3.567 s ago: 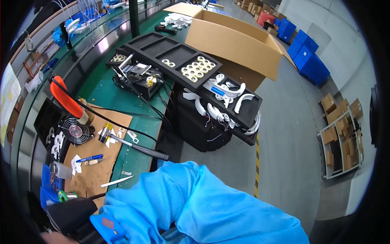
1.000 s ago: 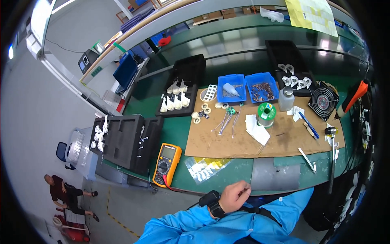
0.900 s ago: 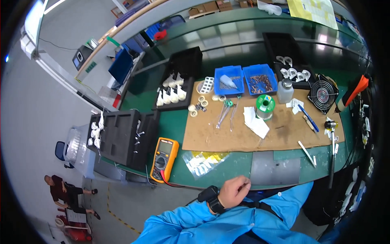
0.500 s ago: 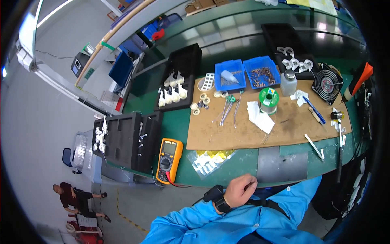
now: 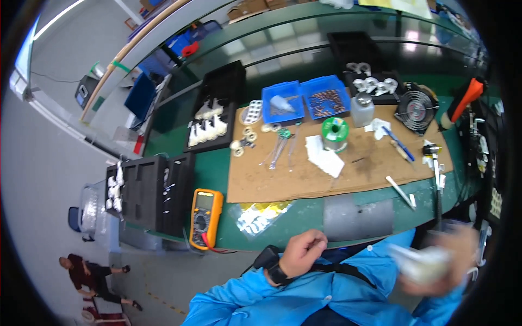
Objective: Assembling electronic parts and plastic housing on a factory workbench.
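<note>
Currently has an orange multimeter (image 5: 206, 218) at seven o'clock in view, on the green bench (image 5: 305, 218); curls the left hand (image 5: 303, 253) into a loose fist at five o'clock, near the bench's front edge; grips a blurred white bundle (image 5: 427, 265) in the right hand (image 5: 459, 261) at four o'clock, near the hammer (image 5: 436, 169).

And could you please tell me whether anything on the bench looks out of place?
Perhaps one thing: a pale squeeze bottle lies tipped over in the left blue bin, while the metal-capped bottle stands upright. I see no spill.
</note>
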A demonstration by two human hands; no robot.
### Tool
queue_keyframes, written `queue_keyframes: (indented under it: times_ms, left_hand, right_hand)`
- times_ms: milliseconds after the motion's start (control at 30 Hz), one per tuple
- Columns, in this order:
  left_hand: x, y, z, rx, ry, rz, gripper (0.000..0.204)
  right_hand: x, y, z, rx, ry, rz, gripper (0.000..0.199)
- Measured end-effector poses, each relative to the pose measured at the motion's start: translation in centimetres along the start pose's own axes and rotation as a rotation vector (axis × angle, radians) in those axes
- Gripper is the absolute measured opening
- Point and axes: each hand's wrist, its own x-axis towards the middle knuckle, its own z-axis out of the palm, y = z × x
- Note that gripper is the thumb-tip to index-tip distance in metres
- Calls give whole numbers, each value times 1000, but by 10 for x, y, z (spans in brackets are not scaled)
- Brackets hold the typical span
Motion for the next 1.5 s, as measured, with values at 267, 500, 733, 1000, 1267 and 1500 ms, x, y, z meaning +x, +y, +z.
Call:
queue_keyframes:
  times_ms: [267,500,733,1000,1267,1500]
  left_hand:
    - [5,58,0,-592,62,-129,47]
    - [-2,49,-45,-828,248,-240,46]
    - [-9,34,-64,-689,253,-194,39]
    - [-10,29,-80,-425,338,-104,32]
    - [-10,34,-111,-763,198,-256,11]
    - [-5,29,-117,-798,192,-229,13]
  right_hand:
    - [1,-52,158,389,-392,316,53]
    - [17,-48,178,734,-365,578,33]
    - [57,-47,208,771,-519,430,27]
    - [82,-67,226,804,-660,188,27]
    - [83,-47,231,838,-644,329,16]
    - [78,-38,227,840,-542,521,15]
